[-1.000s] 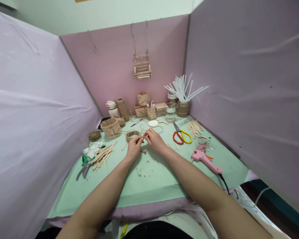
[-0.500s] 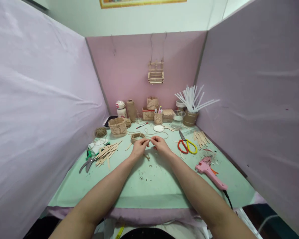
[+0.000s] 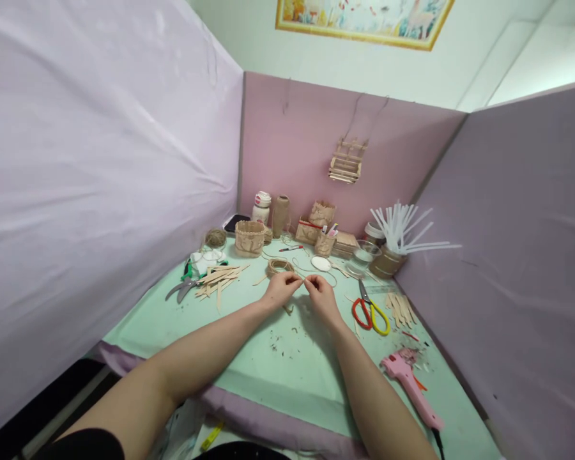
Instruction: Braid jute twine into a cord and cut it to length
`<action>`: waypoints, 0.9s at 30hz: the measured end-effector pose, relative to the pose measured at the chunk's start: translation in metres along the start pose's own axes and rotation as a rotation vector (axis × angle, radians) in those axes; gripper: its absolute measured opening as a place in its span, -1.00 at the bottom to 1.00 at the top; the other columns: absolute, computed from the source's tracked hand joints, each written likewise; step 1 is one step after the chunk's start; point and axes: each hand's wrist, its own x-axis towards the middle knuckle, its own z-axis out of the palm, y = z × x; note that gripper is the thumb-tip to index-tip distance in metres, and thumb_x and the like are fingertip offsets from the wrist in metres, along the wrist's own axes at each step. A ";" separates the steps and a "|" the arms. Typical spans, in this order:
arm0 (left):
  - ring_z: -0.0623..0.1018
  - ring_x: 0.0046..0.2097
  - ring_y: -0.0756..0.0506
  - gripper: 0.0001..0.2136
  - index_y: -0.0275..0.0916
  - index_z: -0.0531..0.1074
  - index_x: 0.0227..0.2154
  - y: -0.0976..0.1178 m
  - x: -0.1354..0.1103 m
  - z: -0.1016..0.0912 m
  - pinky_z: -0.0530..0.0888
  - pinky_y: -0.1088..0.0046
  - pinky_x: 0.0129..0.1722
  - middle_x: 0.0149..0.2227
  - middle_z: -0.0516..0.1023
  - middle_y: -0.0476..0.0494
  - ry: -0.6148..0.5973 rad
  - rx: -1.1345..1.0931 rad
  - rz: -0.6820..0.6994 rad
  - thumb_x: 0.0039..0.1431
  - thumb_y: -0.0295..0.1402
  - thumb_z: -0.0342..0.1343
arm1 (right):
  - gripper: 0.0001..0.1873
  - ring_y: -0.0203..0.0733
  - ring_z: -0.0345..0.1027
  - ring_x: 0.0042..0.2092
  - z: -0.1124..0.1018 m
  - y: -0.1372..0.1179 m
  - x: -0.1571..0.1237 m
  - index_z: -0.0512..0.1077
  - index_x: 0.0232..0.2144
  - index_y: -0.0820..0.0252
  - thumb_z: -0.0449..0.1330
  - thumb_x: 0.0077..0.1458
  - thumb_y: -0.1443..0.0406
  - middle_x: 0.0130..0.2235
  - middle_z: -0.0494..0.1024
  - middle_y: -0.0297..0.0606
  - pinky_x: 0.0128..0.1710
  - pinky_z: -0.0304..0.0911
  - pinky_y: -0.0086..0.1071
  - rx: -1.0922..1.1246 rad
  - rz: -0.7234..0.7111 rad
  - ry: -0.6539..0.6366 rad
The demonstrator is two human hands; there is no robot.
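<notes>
My left hand is closed in a pinch over the middle of the table. Fingertips almost meeting it, my right hand pinches too. A thin strand of jute twine curves round behind the right hand, and its end seems to lie between the fingertips, mostly hidden. Just beyond the left hand sits a coil of braided jute cord, partly covered by that hand. A short scrap of cord lies below the left wrist. Right of my right hand are scissors with red and yellow handles.
Wooden sticks and grey shears lie left. A pink glue gun rests at right, near a stick pile. Behind stand a woven basket, a water bowl and a pot of white glue sticks.
The view has turned and tilted, so the table things appear shifted right and lower. Both hands keep pinching close together, with a slightly wider gap between them.
</notes>
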 end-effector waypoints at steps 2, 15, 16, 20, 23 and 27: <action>0.41 -0.42 -0.01 -0.82 -0.32 0.50 -0.49 -0.002 0.000 0.001 0.32 0.50 -0.39 -0.49 0.50 -0.07 -0.011 0.025 0.028 -0.02 -0.32 0.06 | -0.75 -0.23 0.21 -0.39 0.001 0.002 0.000 0.35 -0.47 0.20 0.12 -0.08 0.12 -0.46 0.40 -0.29 -0.38 0.12 -0.38 -0.013 -0.007 -0.013; 0.46 -0.36 -0.04 -0.78 -0.33 0.54 -0.40 -0.006 0.000 0.001 0.34 0.48 -0.32 -0.41 0.55 -0.11 -0.076 0.063 -0.008 -0.02 -0.37 0.02 | -0.69 -0.23 0.25 -0.38 0.004 0.006 -0.002 0.37 -0.45 0.22 0.15 -0.08 0.07 -0.44 0.44 -0.28 -0.33 0.15 -0.35 -0.034 0.027 0.016; 0.46 -0.35 -0.04 -0.78 -0.33 0.55 -0.41 -0.006 0.000 0.001 0.34 0.48 -0.31 -0.40 0.56 -0.11 -0.077 0.060 -0.006 -0.01 -0.36 0.03 | -0.69 -0.23 0.25 -0.38 0.004 0.005 -0.002 0.37 -0.45 0.22 0.15 -0.08 0.07 -0.44 0.44 -0.29 -0.33 0.16 -0.35 -0.031 0.024 0.018; 0.47 -0.35 -0.04 -0.79 -0.31 0.55 -0.41 -0.003 0.000 -0.001 0.34 0.48 -0.32 -0.40 0.56 -0.11 -0.065 0.044 0.007 -0.01 -0.35 0.05 | -0.69 -0.24 0.24 -0.40 0.003 0.003 -0.002 0.37 -0.47 0.21 0.15 -0.08 0.06 -0.45 0.43 -0.29 -0.36 0.14 -0.35 -0.041 0.026 0.018; 0.46 -0.37 -0.03 -0.80 -0.31 0.54 -0.44 0.000 -0.002 -0.001 0.33 0.49 -0.35 -0.43 0.56 -0.10 -0.040 0.055 0.014 -0.01 -0.35 0.05 | -0.68 -0.24 0.21 -0.42 0.002 0.002 -0.002 0.36 -0.49 0.20 0.15 -0.09 0.04 -0.47 0.42 -0.30 -0.38 0.13 -0.35 -0.060 0.034 0.030; 0.44 -0.41 -0.02 -0.81 -0.33 0.52 -0.50 0.005 -0.005 -0.001 0.31 0.50 -0.39 -0.48 0.53 -0.09 0.002 0.110 0.025 -0.02 -0.38 0.03 | -0.69 -0.24 0.20 -0.43 0.002 0.002 -0.002 0.35 -0.52 0.19 0.15 -0.09 0.05 -0.49 0.40 -0.30 -0.38 0.15 -0.34 -0.064 0.025 0.027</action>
